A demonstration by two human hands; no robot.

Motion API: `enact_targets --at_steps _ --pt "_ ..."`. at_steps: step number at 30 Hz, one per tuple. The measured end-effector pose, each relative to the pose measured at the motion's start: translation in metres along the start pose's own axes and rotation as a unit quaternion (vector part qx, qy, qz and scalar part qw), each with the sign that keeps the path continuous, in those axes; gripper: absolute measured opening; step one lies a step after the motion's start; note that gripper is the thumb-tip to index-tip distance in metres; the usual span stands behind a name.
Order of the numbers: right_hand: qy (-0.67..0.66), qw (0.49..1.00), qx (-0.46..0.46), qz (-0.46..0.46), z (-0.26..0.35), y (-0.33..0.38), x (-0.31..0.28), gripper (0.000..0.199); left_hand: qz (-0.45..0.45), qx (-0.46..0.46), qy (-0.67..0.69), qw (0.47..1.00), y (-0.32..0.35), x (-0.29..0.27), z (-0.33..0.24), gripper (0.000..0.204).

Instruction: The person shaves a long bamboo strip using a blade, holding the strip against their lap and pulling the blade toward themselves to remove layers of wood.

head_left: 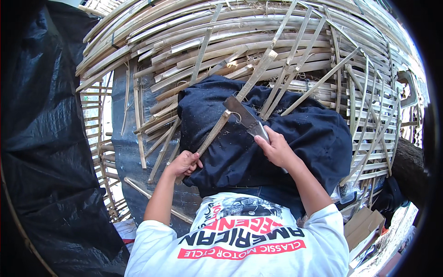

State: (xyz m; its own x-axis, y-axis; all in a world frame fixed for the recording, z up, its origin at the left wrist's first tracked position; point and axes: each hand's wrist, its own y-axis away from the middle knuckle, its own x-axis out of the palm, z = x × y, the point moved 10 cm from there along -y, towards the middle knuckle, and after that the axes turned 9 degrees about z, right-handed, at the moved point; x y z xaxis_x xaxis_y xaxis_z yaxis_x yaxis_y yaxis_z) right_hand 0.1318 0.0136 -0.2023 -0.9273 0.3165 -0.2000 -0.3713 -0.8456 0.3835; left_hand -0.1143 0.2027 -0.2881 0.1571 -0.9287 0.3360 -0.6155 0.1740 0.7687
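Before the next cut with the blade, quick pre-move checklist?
1. Left hand grips long bamboo strip at its near end: ok.
2. Right hand closed on handle of flat metal cleaver blade: ok.
3. Blade edge meets strip: ok.
4. Left fingers clear of the edge: ok.
5. Dark cloth padding the lap under the cut: ok.
6. Edge sharpness: cannot tell.

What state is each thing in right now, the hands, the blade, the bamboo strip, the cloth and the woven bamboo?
Left hand: closed around the strip's near end.
Right hand: gripping the blade's handle.
Broad flat metal blade: lying across the strip.
Long pale bamboo strip: slanted over the cloth.
Dark blue cloth: draped over the lap.
Woven bamboo-slat panel: partly woven, loose ends.
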Motion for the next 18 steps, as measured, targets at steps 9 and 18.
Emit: enact_targets --at_steps 9,18 --pt "-0.274 0.954 0.049 0.116 0.001 0.001 0.017 0.035 0.003 0.022 0.002 1.0 -0.003 0.0 0.0 0.068" --pt "-0.109 0.994 0.02 0.006 -0.018 -0.002 0.021 0.03 0.014 0.006 0.024 1.0 -0.001 0.004 -0.001 0.068"
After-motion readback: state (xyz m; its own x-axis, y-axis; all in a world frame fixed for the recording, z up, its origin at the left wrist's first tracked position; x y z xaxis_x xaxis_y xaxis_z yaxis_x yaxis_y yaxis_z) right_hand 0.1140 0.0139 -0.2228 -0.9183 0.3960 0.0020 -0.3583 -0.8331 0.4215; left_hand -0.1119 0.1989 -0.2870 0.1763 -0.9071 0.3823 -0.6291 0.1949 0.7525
